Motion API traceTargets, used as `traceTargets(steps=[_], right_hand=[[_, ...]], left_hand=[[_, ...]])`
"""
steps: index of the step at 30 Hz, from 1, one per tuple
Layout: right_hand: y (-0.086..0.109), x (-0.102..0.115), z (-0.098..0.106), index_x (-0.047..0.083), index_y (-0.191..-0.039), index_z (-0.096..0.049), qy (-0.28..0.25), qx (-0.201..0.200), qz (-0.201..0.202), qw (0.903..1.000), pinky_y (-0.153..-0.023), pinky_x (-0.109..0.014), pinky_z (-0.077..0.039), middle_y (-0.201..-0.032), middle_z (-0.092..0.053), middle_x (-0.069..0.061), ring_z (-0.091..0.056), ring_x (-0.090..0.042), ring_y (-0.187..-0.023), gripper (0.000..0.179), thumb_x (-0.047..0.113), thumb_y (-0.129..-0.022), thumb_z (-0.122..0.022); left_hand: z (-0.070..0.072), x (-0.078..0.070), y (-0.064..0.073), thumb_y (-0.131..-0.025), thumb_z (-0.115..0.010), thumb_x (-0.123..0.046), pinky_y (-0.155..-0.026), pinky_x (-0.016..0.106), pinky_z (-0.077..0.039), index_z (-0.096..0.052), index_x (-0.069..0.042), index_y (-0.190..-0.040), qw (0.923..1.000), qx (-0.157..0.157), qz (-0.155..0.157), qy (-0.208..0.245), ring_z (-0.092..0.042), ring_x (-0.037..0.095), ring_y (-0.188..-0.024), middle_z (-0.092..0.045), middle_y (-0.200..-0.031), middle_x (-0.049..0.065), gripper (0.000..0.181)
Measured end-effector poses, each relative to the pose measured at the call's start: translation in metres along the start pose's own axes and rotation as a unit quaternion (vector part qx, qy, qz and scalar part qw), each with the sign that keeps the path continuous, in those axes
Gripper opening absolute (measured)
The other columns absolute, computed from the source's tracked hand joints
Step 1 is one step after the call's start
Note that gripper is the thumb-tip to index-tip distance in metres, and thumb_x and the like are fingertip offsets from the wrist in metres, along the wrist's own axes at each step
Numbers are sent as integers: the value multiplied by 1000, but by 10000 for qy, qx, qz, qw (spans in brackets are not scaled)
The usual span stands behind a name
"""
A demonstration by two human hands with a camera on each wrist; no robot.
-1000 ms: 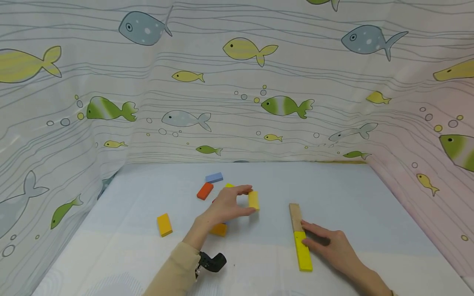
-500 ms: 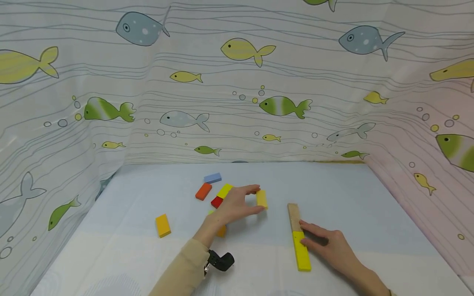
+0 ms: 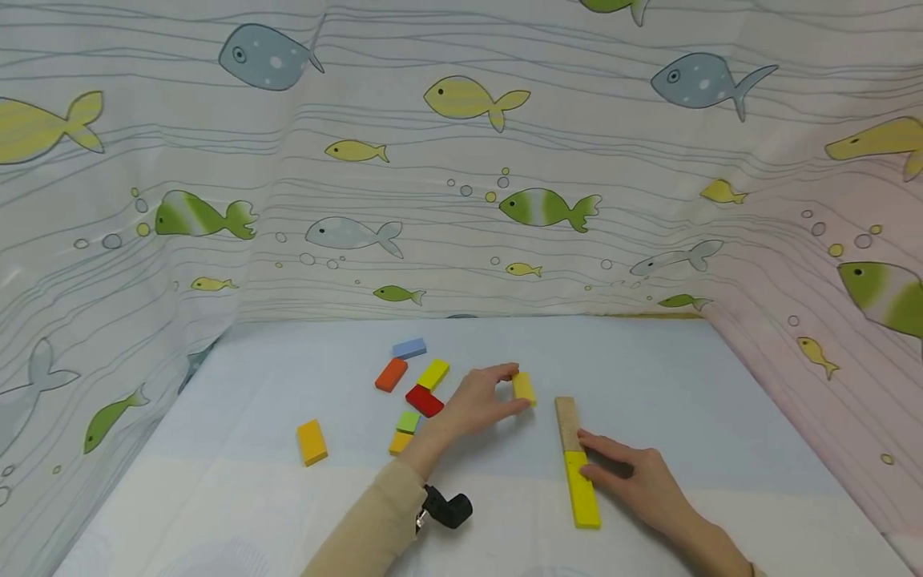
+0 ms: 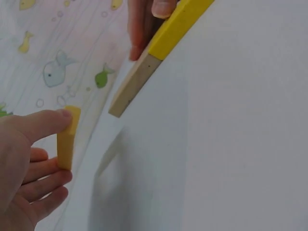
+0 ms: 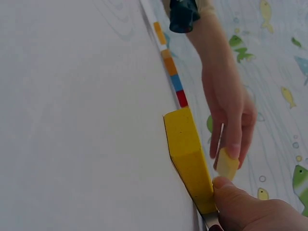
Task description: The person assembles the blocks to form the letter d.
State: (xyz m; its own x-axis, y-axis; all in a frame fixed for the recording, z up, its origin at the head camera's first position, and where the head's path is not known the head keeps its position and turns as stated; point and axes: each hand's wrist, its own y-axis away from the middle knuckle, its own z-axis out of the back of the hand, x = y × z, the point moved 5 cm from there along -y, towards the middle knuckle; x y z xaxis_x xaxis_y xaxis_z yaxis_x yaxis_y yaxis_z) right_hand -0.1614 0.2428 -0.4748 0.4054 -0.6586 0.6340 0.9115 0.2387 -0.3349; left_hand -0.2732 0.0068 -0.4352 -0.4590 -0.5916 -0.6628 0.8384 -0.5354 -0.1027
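Observation:
In the head view my left hand (image 3: 472, 405) pinches a pale yellow block (image 3: 524, 388) between thumb and fingertips, held above the table. The left wrist view shows the same yellow block (image 4: 68, 139) upright between thumb and fingers. To its right, a bare-wood piece (image 3: 568, 423) and a yellow piece (image 3: 582, 490) lie end to end in a straight line. My right hand (image 3: 645, 485) rests beside this line, fingertips touching its right side near the joint. In the right wrist view my thumb lies against the yellow piece (image 5: 188, 154).
Left of my left hand lie an orange block (image 3: 312, 442), a red block (image 3: 425, 401), a yellow block (image 3: 434, 374), an orange-red block (image 3: 392, 374) and a blue block (image 3: 409, 348). Green (image 3: 408, 421) and orange (image 3: 401, 443) blocks sit near my left wrist. A fish-patterned curtain (image 3: 404, 184) surrounds the table.
My left hand has moved right with the yellow block, closer to the line of pieces, uncovering the red and green blocks. My right hand stays in place at the line.

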Motion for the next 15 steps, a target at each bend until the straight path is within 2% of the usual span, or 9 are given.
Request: traceTargets(steps=[9,15], right_hand=[[-1,0,-3,24,-129,-69,-93,68,14,9999,-97,-12,-47,-130,-66,13,-63,-13,-120,47,36,-85,-77],[-1,0,-1,23,-129,-69,12,21,69,10000,-96,-10,-46,-129,-66,13,-63,-12,-119,47,36,-85,-78]], left_hand=[[-11,-3,-7,-95,-67,-42,-111,42,-44,-45,-10,-150,9997,216,140,-38,-55,23,-130,-59,-143,6,68],[-21,-2,-16,-95,-67,-42,-114,41,-41,-45,-8,-149,9995,180,89,-243,-53,22,-133,-56,-145,6,68]])
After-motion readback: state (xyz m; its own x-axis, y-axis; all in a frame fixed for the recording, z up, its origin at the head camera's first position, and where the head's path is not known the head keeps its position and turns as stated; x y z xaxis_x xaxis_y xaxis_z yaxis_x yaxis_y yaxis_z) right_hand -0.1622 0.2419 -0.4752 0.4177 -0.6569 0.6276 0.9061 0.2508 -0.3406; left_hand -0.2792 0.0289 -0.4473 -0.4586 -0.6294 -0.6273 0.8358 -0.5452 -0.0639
